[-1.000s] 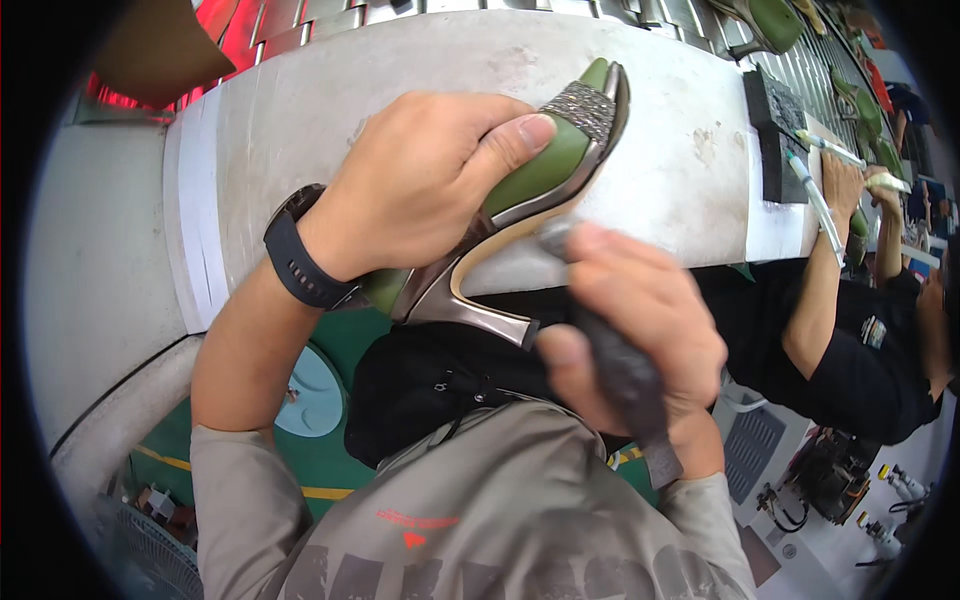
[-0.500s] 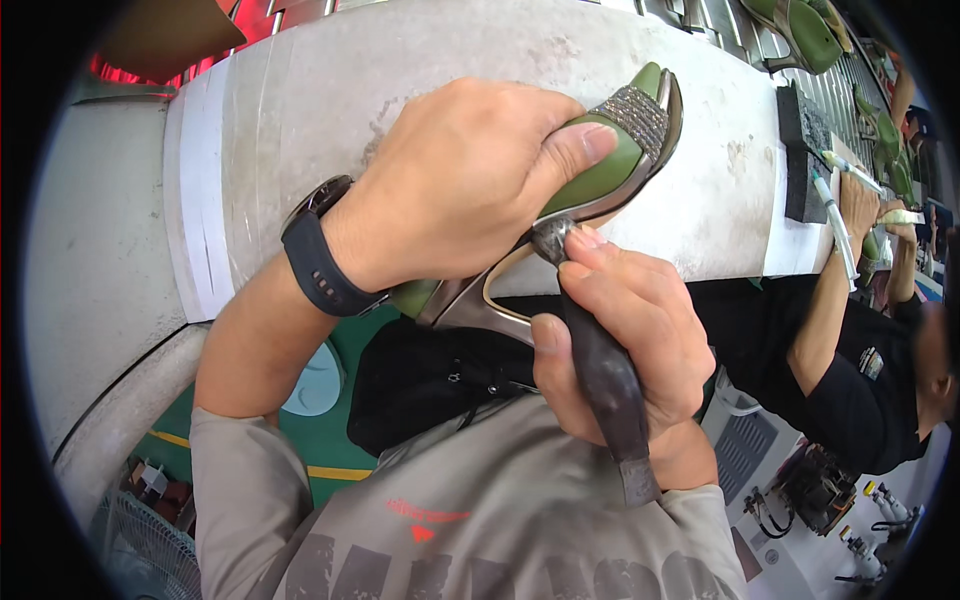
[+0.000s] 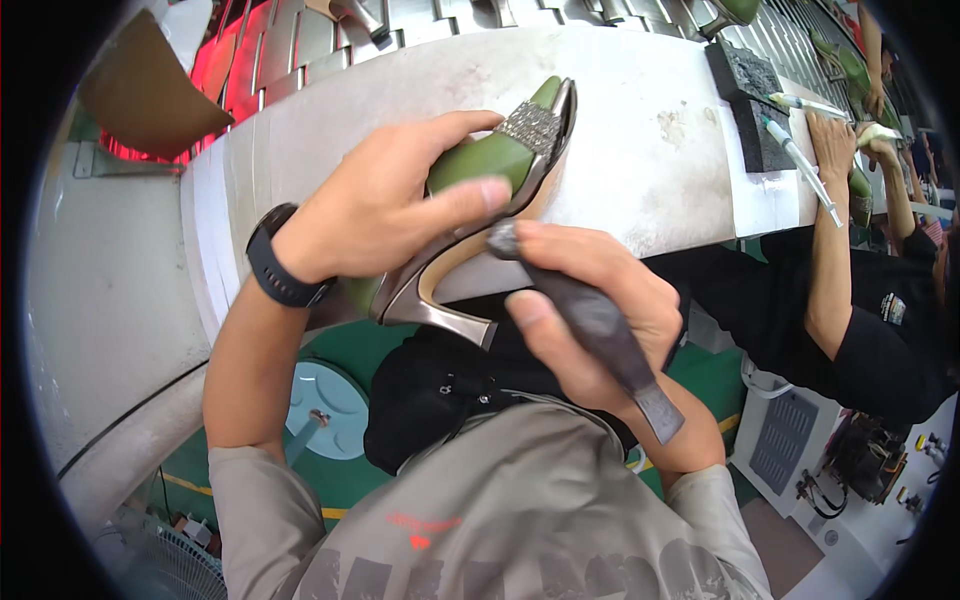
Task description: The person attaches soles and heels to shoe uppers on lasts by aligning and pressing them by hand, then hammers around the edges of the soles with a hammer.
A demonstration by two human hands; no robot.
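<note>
My left hand grips a green high-heeled shoe above the white bench, its thumb along the near side and its other fingers partly hidden behind. A glittery band crosses the shoe near the toe. The sole edge and slim heel are a metallic bronze, with the heel pointing toward me. Just below the sole, my right hand is closed around a dark metal tool with a rounded knob at one end and a flat, flared tip at the other. The knob appears close to the sole edge; whether they touch I cannot tell.
The white bench top runs across in front of me. Beyond it, a slatted conveyor carries shoes. A black block lies to the right, near a co-worker's arm and pen-like tools. A blue round stool stands below left.
The shoe and both hands have shifted left in view. My left thumb is more outstretched, and the knob sits slightly lower along the sole, its tool blurred by motion.
</note>
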